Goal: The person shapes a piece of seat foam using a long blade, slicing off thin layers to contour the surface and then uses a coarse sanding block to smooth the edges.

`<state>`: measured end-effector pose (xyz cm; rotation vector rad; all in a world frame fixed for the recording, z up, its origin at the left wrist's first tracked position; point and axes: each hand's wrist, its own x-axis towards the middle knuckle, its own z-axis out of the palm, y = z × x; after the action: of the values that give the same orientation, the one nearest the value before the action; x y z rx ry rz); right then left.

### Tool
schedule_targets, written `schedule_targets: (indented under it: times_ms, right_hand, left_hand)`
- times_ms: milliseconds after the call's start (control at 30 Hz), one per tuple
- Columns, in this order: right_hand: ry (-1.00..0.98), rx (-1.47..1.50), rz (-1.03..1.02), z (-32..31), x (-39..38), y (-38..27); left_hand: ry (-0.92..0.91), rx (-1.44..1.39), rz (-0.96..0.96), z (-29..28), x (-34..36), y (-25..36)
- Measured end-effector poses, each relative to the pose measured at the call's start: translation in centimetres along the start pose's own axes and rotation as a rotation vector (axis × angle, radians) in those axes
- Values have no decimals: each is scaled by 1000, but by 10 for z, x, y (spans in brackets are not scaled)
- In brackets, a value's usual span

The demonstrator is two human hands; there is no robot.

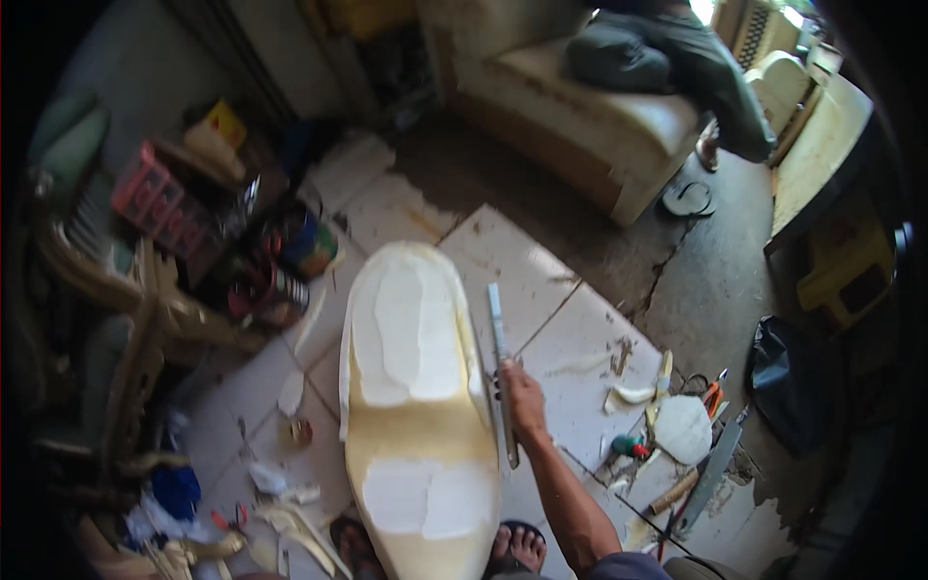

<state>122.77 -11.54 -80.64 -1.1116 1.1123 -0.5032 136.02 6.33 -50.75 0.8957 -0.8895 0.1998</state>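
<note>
A long motorcycle seat foam (416, 425) stands between my feet, yellowish with a rounded far end. White foam patches cover it: a large layered one (406, 329) on the far half and a smaller one (430, 498) on the near half. Beside the seat's right edge, my right hand (523, 398) is closed around a long, thin grey tool (497, 319), perhaps a knife or saw; its kind is not clear. The tool points away from me, along the seat's side. My left hand does not appear.
Foam scraps, a red-and-green object (630, 447), orange-handled scissors (713, 396) and a long flat blade (713, 474) lie at right. Carved chair frames (145, 319), a pink basket (159, 201) and cans (280, 295) crowd the left. Another person (667, 58) sits on a couch (580, 116) ahead.
</note>
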Motion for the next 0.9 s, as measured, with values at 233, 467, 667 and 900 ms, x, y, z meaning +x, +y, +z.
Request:
schedule_targets:
  times_ms: [233, 467, 667, 900]
  right_hand:
    - [-28, -435, -355, 53, 3, -30]
    - [-87, -413, -152, 33, -34, -28]
    - [-42, -359, -244, 49, 3, -27]
    - [12, -414, -214, 47, 9, -30]
  left_hand:
    - [-885, 1431, -418, -24, -135, -186]
    - [-903, 1438, -340, -20, -142, -187]
    - [-921, 1398, -419, -23, -145, -189]
    - [-920, 1394, -361, -15, -139, -190]
